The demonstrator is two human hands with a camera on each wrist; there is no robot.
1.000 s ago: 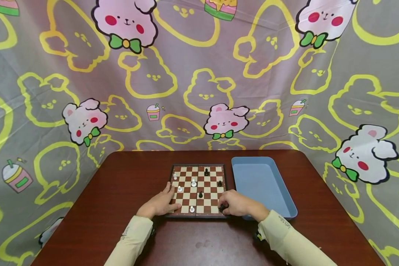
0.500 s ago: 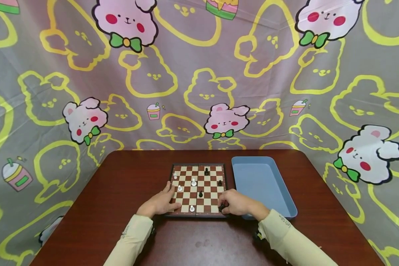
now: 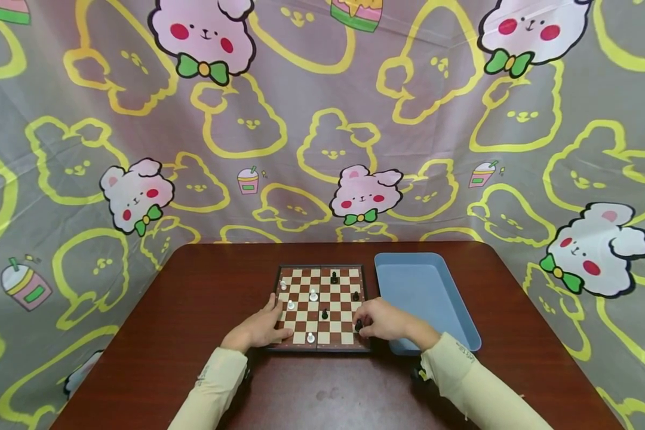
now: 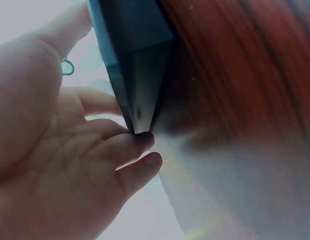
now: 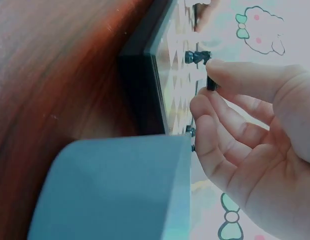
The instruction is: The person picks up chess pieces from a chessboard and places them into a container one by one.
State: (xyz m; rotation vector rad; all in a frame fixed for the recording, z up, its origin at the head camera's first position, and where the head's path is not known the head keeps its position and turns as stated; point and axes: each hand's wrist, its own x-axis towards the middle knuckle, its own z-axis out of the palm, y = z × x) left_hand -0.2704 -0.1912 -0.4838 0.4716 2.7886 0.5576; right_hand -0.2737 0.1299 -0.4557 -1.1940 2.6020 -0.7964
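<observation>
A brown-and-cream chessboard (image 3: 303, 328) with a dark rim lies on the table. My right hand (image 3: 385, 318) is over its near right side, thumb and fingertips pinching a small black chess piece (image 3: 359, 325). In the right wrist view the fingers hide most of that piece (image 5: 211, 83); a black knight-like piece (image 5: 197, 57) shows just beside it. At the near left corner my left hand (image 3: 258, 328) rests with its thumb over the board and its other fingers along the left edge. Up close, fingertips touch the board's dark side (image 4: 137, 75).
Several white pieces, one a larger white piece (image 3: 313, 295), stand on the board's left half. Black pieces, among them a black piece (image 3: 334, 278) at the back, stand on the right half. A blue tray (image 3: 427, 280) sits right of the board, under the right forearm. Patterned cloth (image 3: 312, 137) surrounds the table.
My right hand has shifted a little away from me along the board's right side, taking the black chess piece with it. The left hand and the other pieces stay put.
</observation>
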